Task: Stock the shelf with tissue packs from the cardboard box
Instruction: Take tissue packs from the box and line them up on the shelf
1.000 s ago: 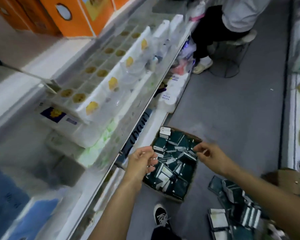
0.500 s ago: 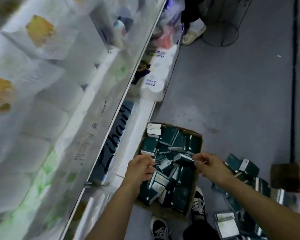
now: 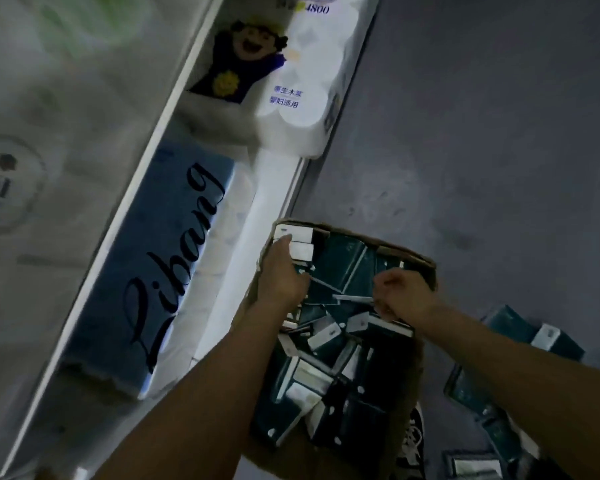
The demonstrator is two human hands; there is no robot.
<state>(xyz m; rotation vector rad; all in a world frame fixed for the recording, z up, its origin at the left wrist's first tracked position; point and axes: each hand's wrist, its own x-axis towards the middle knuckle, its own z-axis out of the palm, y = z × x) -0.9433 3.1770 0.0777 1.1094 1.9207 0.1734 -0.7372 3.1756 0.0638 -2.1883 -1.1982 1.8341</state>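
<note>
On the floor beside the shelf (image 3: 271,188): cardboard box (image 3: 418,261), filled with jumbled dark green tissue packs (image 3: 340,268). Left hand (image 3: 283,271) reaches in, grip unclear; right hand (image 3: 400,294) pinches one pack (image 3: 352,298).

cardboard box (image 3: 426,263) on floor (image 3: 482,133), 6 o'clock | tissue packs (image 3: 340,261) heaped in it | shelf (image 3: 257,202) at its 9 | roll pack (image 3: 302,98) on shelf, 12 | loose packs (image 3: 520,327) on floor, box's 3
</note>
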